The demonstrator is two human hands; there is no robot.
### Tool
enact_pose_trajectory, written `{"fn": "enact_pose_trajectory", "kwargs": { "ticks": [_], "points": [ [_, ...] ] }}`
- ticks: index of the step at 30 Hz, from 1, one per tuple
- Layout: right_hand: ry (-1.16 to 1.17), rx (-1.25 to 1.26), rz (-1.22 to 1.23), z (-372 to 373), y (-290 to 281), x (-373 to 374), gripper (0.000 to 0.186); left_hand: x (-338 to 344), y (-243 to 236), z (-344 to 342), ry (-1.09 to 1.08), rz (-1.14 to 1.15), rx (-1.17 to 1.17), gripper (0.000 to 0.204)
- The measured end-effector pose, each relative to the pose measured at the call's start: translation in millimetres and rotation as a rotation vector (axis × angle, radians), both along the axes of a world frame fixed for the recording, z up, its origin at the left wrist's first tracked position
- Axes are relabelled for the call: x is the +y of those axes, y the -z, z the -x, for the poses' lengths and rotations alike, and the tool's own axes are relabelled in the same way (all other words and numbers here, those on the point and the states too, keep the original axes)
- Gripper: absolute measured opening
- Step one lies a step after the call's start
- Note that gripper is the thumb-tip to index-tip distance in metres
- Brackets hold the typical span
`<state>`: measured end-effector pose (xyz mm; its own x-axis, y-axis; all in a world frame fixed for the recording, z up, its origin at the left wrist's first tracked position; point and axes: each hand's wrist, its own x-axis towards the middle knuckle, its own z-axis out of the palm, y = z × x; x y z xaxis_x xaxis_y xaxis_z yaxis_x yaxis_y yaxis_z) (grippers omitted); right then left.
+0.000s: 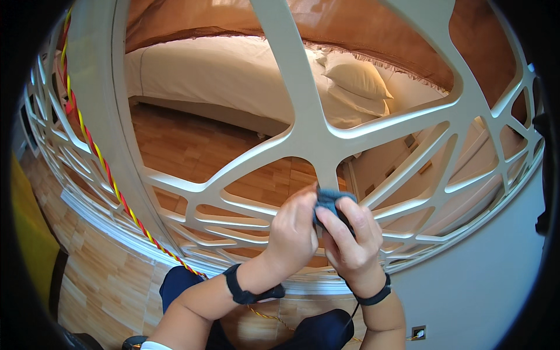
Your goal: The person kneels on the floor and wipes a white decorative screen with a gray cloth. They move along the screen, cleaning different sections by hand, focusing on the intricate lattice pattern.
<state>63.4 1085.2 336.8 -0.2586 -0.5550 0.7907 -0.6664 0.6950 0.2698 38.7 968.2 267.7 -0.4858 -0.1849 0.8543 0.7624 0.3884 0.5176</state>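
Note:
A blue-grey cloth (330, 199) is wrapped against a narrow upright strut of the white lattice screen (318, 137), just below where several ribs meet. My right hand (354, 236) grips the cloth from the right, fingers bent over its front. From the left, my left hand (291, 227) is closed at the cloth's edge and the strut; its fingertips are partly hidden. Both wrists wear black bands, and a thin dark cord runs down from the right one.
Behind the screen stand a bed with white bedding (204, 70) and a pillow (359, 76), under a brown curtain (192, 20). A twisted red and yellow cord (105, 166) hangs at left. A wall socket (418, 332) sits low at right, and something yellow-green (32, 233) stands at far left.

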Motion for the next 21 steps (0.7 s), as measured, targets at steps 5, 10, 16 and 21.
{"fn": "enact_pose_trajectory", "kwargs": {
  "ticks": [5,10,16,21],
  "points": [
    [-0.004,-0.139,0.14,-17,22,8,0.038,-3,4,-14,-0.094,0.25,0.101,0.038],
    [-0.053,0.115,0.087,10,-5,-9,0.041,-4,-15,-6,0.125,-0.202,-0.042,0.038],
    [-0.029,0.019,0.117,-4,0,-3,0.041,1,-10,-13,0.056,-0.041,0.079,0.04],
    [0.113,-0.262,0.265,-26,25,16,0.036,0,4,-19,-0.128,0.266,0.144,0.033]
  ]
}}
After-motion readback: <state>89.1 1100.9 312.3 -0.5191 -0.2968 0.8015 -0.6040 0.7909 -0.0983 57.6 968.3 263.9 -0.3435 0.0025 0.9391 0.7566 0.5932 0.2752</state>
